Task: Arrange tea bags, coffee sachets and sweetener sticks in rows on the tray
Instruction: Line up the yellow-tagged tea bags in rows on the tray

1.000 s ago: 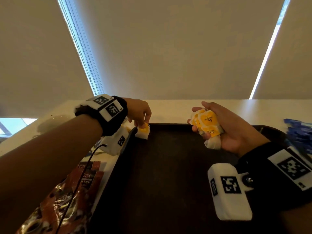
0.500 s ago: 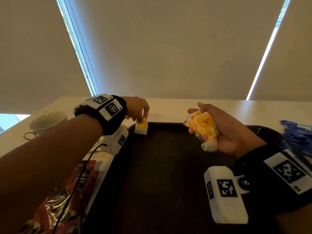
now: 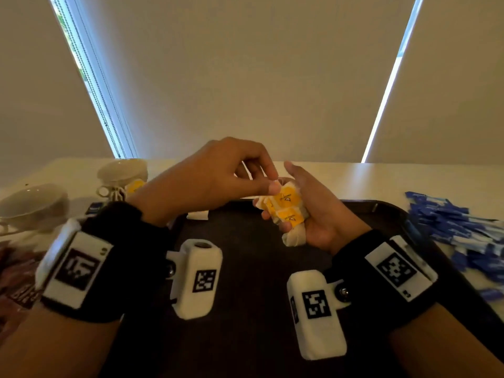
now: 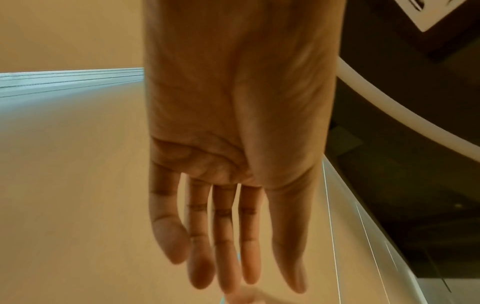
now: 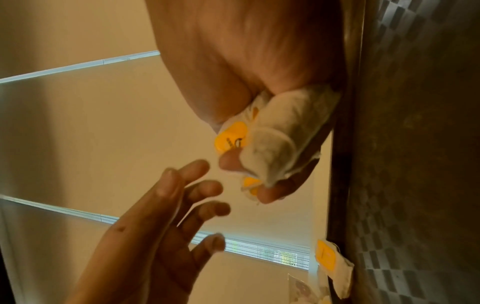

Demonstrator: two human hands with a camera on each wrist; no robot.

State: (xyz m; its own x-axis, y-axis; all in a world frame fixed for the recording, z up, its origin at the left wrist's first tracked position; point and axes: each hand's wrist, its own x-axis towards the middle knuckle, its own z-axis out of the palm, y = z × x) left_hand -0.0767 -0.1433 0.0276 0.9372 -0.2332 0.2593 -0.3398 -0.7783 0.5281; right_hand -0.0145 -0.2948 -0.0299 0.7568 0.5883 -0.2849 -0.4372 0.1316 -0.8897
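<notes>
Our left hand, now released from the placed tea bag, reaches the bundle of tea bags our right hand clasps; next bag follows.

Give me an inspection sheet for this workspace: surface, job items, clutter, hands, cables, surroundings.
Surface: pale counter under a dark tray.
Job's things: one tea bag lies at the tray's far left edge; a bunch of tea bags is in hand; blue sticks are piled right of the tray; reddish sachets lie left.
Clutter: two cups.
Grips: right hand holds the bunch; left hand reaches to it with fingers extended.
Cables: nothing seen.
Surroundings: drawn roller blinds.
</notes>
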